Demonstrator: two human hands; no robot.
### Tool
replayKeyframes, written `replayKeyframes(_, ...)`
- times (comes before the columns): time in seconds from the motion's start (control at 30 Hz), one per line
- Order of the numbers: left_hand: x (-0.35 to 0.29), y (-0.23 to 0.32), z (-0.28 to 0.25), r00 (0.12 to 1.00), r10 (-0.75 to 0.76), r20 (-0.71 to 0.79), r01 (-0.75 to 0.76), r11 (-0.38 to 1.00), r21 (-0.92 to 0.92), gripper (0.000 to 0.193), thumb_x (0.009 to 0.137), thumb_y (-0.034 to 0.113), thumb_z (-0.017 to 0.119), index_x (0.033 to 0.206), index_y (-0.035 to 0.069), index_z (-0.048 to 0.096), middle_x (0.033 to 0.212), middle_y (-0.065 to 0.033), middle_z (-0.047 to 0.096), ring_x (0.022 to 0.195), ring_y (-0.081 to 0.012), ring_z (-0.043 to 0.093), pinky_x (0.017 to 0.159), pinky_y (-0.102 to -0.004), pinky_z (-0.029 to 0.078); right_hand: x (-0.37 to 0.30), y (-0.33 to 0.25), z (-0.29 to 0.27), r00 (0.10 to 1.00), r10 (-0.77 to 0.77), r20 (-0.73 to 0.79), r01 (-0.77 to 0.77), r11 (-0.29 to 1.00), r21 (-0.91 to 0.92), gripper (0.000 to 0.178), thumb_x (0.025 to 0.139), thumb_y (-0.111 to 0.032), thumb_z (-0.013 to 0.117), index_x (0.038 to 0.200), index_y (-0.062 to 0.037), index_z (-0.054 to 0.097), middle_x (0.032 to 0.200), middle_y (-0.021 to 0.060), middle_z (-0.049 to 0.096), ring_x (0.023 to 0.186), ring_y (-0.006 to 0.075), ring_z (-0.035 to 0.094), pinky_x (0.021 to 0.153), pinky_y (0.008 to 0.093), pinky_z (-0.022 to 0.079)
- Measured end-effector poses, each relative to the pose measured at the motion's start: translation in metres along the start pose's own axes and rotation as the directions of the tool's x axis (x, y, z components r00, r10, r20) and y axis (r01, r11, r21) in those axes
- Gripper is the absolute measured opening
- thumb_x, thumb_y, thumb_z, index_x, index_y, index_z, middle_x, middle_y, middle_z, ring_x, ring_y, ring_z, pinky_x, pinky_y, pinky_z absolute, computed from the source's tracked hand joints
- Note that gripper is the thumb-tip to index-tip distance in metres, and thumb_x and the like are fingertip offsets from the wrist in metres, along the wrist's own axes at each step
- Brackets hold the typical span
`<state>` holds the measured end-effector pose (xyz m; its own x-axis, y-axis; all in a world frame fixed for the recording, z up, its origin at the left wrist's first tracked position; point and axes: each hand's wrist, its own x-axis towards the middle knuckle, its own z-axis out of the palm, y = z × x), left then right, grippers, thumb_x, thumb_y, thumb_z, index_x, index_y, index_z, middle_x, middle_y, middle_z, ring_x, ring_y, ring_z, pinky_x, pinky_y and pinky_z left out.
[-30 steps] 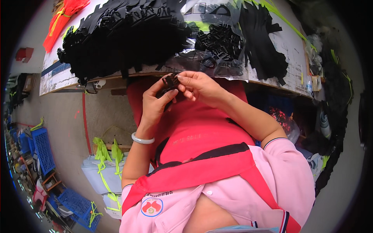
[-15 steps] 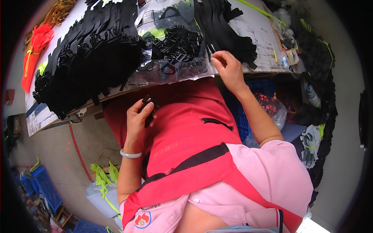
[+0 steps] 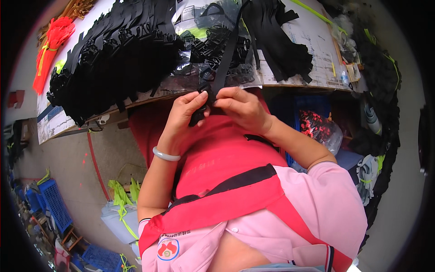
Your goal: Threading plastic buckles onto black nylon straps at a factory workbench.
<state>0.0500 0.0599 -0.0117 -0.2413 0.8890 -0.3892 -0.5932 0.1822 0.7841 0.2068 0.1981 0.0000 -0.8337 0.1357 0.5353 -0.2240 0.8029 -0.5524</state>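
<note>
Both my hands are together in front of the table edge, over the red apron. My left hand (image 3: 182, 113) is closed around a black plastic buckle (image 3: 197, 119), partly hidden by the fingers. The fingers of my right hand (image 3: 244, 109) pinch the end of a black webbing strap (image 3: 225, 59) right beside the buckle. From there the strap runs up across the table toward the back. Whether its end is through the buckle, I cannot tell. Behind the hands lies a pile of loose black buckles (image 3: 213, 43) on clear plastic.
Left on the table (image 3: 56, 122) lies a large heap of black straps with buckles (image 3: 113, 63). A bundle of black straps (image 3: 283, 50) lies to the right. An orange-red bundle (image 3: 54, 43) sits far left. Blue crates (image 3: 54, 204) stand on the floor at lower left.
My right hand has drawn a strap from the right-hand bundle and come down left to meet my left hand. My left hand has moved right and up with the buckle.
</note>
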Motion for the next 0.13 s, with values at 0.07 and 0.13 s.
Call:
replayKeyframes(0.07,-0.002,0.002,0.0,0.999,0.022,-0.035,-0.02,0.997,0.069,0.026,0.095,0.027,0.059,0.103,0.004,0.066,0.066,-0.0013,0.059,0.049,-0.0057,0.049,0.043,-0.0178,0.037,-0.008,-0.006,0.013,0.996,0.084,0.002,-0.084,0.987,0.138,0.025,0.078,0.008,0.065,0.1,-0.0043,0.067,0.106,0.0118,0.059,0.091,0.0253,0.062,0.076,0.0313,0.052)
replayKeyframes(0.13,-0.009,-0.004,-0.012,0.999,-0.004,-0.035,0.01,0.983,0.183,0.028,0.091,0.03,0.065,0.102,0.004,0.065,0.069,-0.0034,0.063,0.053,-0.0062,0.054,0.043,-0.0193,0.04,-0.016,-0.01,0.017,0.936,0.352,-0.018,-0.325,0.882,0.342,0.023,0.086,0.006,0.06,0.105,-0.0075,0.066,0.11,0.0068,0.059,0.097,0.0246,0.062,0.079,0.032,0.052)
